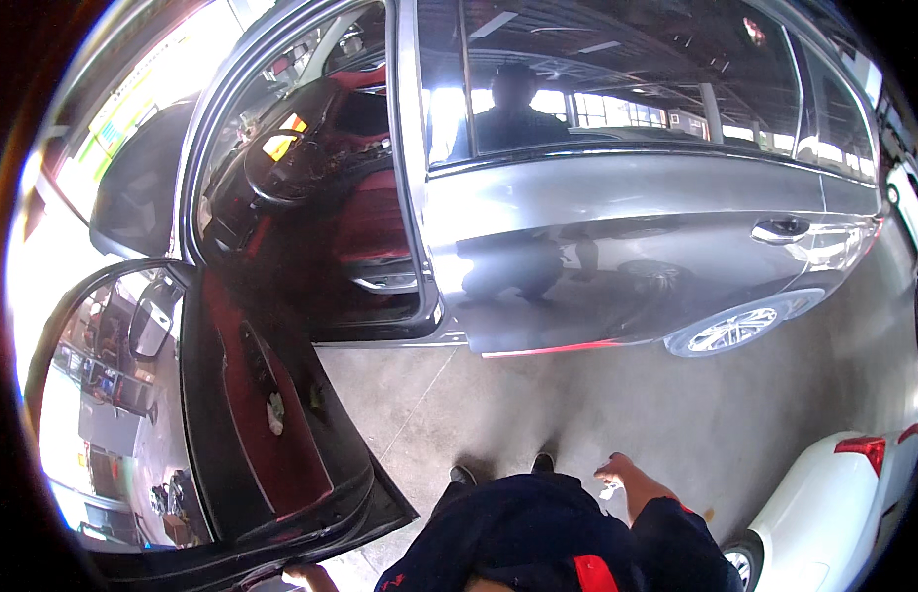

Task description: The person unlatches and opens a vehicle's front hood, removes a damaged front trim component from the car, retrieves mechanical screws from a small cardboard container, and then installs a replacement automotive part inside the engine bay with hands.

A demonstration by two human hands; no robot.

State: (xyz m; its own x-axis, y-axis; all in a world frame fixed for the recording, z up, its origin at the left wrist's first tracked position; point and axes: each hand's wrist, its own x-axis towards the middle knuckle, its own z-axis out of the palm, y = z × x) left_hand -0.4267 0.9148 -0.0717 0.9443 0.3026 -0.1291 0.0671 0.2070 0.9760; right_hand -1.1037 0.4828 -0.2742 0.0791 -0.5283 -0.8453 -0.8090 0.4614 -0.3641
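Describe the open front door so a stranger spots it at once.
Find the big grey car. Toward the picture's left, its front door stands open, near edge by the left hand. Unlike the shut rear door, it shows a dark red inner panel.

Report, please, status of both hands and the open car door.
Left hand beside open car door, contact unclear. Right hand away from it, contents unclear. White car at lower right.

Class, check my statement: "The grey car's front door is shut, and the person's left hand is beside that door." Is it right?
Not quite: the grey car has its front door open, not shut, as the head view shows. The left hand is beside that door.
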